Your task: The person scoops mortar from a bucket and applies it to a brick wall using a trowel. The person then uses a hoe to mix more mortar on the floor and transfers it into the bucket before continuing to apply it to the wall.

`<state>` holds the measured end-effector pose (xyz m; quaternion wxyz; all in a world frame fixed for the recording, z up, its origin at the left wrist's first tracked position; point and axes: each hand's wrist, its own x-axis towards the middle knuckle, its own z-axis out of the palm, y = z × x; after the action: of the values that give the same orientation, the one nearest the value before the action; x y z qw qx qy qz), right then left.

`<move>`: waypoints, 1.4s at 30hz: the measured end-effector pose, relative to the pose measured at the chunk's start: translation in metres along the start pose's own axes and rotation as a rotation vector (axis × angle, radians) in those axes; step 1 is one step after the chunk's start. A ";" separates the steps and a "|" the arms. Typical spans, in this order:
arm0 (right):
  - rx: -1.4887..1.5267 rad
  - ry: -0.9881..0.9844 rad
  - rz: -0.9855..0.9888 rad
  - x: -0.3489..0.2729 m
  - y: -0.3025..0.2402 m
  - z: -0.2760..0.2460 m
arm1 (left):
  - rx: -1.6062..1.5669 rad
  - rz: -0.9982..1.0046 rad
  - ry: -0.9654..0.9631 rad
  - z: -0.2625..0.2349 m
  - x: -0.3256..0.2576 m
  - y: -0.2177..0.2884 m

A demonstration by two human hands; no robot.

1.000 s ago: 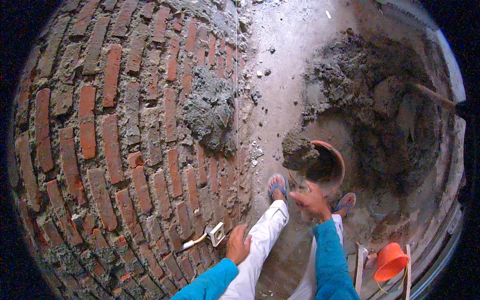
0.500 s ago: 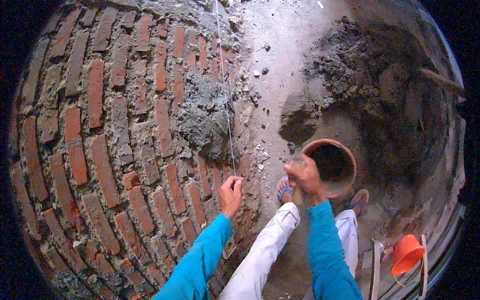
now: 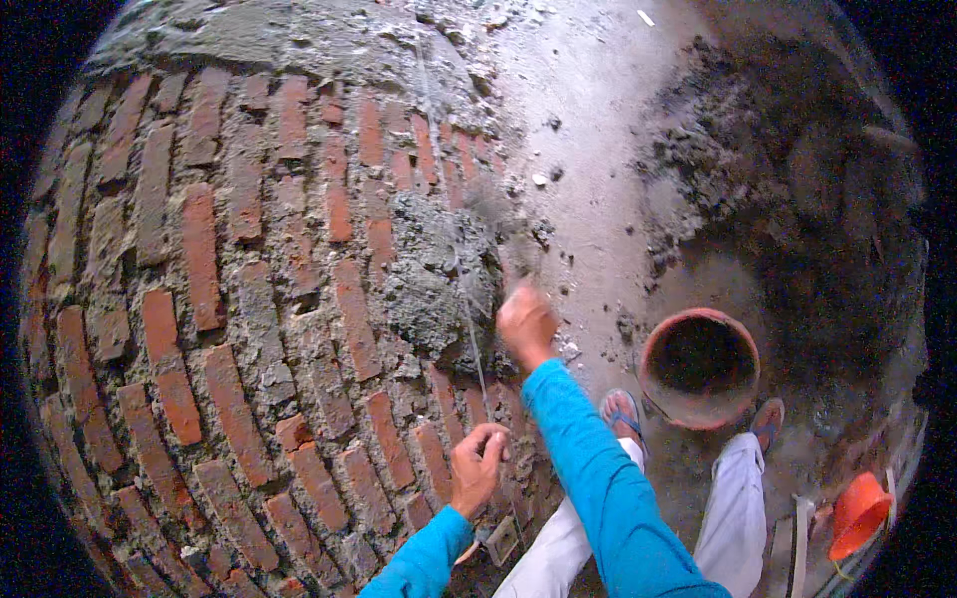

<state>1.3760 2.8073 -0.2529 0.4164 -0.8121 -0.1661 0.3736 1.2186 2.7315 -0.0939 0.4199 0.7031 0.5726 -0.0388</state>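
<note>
A thin string [image 3: 469, 317] runs down the brick wall [image 3: 214, 369], past a patch of wet grey mortar [image 3: 424, 274]. My left hand [image 3: 480, 466] pinches the string below the patch, thumb against fingers. Beside the patch's lower right edge, my right hand [image 3: 528, 317] is closed round a trowel. Motion smears its blade [image 3: 488, 204] into a grey streak near the mortar's upper right. A small square block [image 3: 501, 538] hangs or rests just below my left hand; I cannot tell which.
A round reddish pan [image 3: 650, 371] with a dark inside stands in front of my sandalled feet. Behind it lies a heap of dark mortar [image 3: 713, 149]. An orange bucket [image 3: 859, 513] sits at lower right by pale strips. Rubble lines the wall's foot.
My right hand has swung left with the trowel, from beside the pan to the mortar patch on the wall. My left hand keeps its pinch. The whole view has shifted.
</note>
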 end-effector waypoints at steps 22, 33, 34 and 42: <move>-0.686 -0.490 0.159 -0.088 0.280 -0.297 | -0.041 0.086 -0.073 0.261 -0.001 -0.033; -0.893 -0.587 0.051 -0.097 0.293 -0.315 | -0.333 -0.084 -0.189 0.358 -0.002 -0.047; -0.875 -0.503 0.083 -0.089 0.298 -0.328 | -0.200 0.009 -0.123 0.363 -0.005 -0.041; -0.642 -0.683 0.210 -0.118 0.345 -0.289 | -0.051 0.103 -0.107 0.364 -0.008 -0.010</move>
<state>1.4984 2.3734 -0.3656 0.0262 -0.7429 -0.3175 0.5887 1.3629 2.4947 -0.3295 0.4693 0.7175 0.5132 -0.0401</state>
